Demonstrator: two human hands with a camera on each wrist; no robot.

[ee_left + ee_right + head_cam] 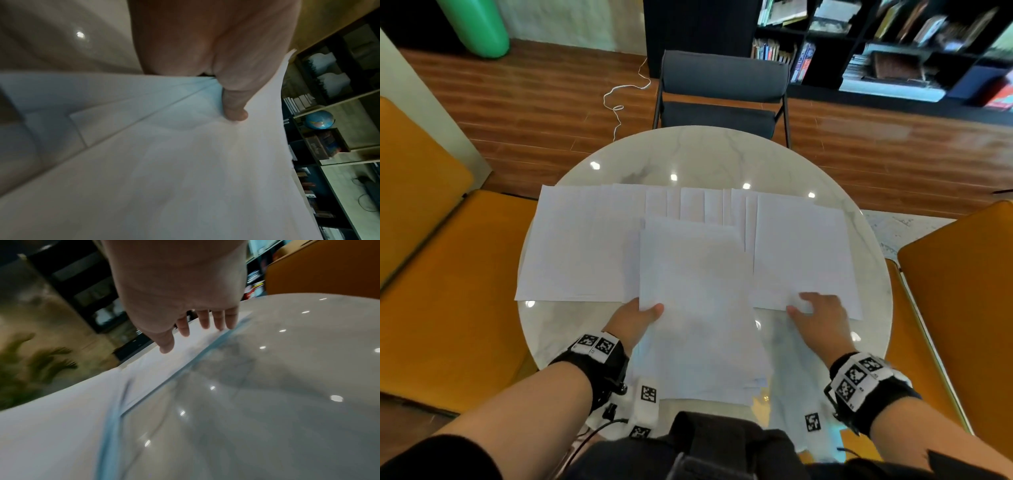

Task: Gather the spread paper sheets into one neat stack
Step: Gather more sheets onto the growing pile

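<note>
White paper sheets (585, 240) lie fanned in an overlapping row across the round marble table (705, 154). My left hand (635, 317) pinches a gathered bundle of sheets (698, 308) at its left edge, thumb on top, and holds it raised over the table's near side. In the left wrist view the thumb (234, 104) presses on that bundle (164, 170). My right hand (816, 313) lies with straight fingers on the near edge of the rightmost sheet (801, 246). In the right wrist view those fingertips (205, 321) touch the sheet (185, 344) near its edge.
A dark chair (722, 92) stands behind the table. Orange seats (448, 291) flank it on both sides, the right one (955, 291) close to the table rim. A bookshelf (876, 44) fills the back right. Bare marble shows between my hands.
</note>
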